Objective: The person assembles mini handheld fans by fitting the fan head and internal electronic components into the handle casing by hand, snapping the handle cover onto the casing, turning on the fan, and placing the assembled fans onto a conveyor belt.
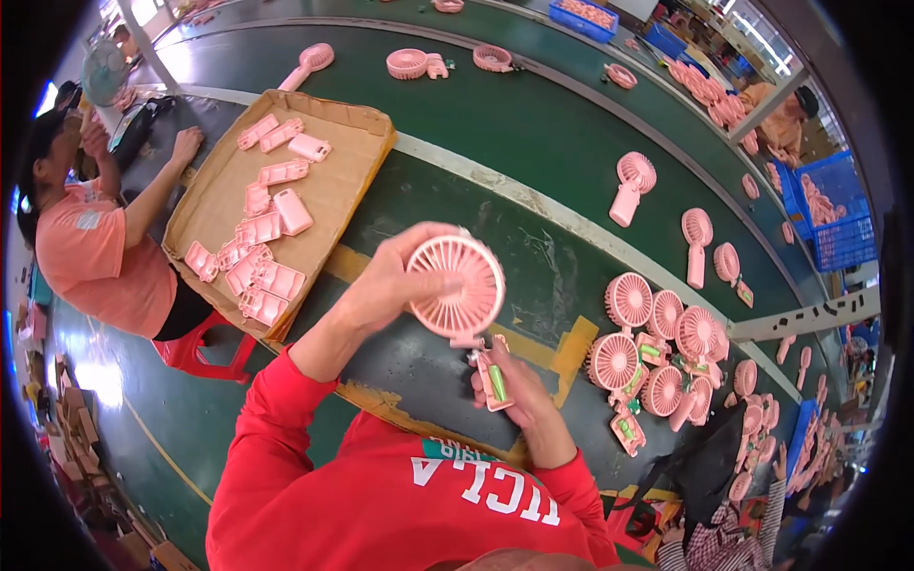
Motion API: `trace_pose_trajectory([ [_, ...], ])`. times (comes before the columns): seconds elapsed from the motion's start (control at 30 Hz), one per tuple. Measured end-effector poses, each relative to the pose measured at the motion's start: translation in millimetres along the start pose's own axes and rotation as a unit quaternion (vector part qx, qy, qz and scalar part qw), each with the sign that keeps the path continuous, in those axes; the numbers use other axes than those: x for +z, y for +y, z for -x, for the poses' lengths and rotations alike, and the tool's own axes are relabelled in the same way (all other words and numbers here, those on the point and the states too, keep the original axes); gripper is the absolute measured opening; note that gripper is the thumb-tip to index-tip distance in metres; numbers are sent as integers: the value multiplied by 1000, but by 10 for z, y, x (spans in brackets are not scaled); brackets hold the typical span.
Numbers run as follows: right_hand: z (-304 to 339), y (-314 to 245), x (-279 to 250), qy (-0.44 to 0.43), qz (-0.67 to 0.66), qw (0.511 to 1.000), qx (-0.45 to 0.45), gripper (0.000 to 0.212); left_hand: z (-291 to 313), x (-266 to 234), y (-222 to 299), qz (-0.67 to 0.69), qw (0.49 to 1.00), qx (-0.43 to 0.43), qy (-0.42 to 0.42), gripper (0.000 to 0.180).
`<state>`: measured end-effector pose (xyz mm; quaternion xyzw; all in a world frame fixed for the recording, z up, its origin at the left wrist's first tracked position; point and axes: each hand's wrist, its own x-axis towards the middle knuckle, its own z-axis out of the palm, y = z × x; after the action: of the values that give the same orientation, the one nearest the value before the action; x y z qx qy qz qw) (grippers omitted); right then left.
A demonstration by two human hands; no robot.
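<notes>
A pink handheld fan (455, 297) is between my two hands above the table edge. My left hand (405, 276) grips its round grille, with the thumb across the front. Around the fan's handle, which lacks its cover and shows a green battery (496, 383), my right hand (522, 385) is closed. Left of my hands lies a cardboard tray (347, 124) holding several loose pink handle covers (293, 211). To the right, a cluster of pink fans (629, 300) lies on the table, some with their green batteries exposed.
Beyond the table runs a green conveyor belt (533, 124) carrying spaced-out pink fans (636, 176). A blue crate (843, 214) with pink parts stands at the far right. A co-worker in a pink shirt (86, 252) sits at the left on a red stool (205, 347). A black bag (700, 462) lies at lower right.
</notes>
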<state>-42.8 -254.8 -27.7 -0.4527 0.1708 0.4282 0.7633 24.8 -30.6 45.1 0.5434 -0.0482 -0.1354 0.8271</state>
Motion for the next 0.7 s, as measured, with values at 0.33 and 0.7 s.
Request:
trace_pose_trajectory([
  [0.33, 206, -158, 158, -96, 191, 976, -29, 35, 10, 253, -142, -59, 997, -39, 13, 46],
  [0.7, 197, 19, 193, 1, 42, 992, -121, 35, 46, 323, -329, -123, 991, -2, 60, 51],
])
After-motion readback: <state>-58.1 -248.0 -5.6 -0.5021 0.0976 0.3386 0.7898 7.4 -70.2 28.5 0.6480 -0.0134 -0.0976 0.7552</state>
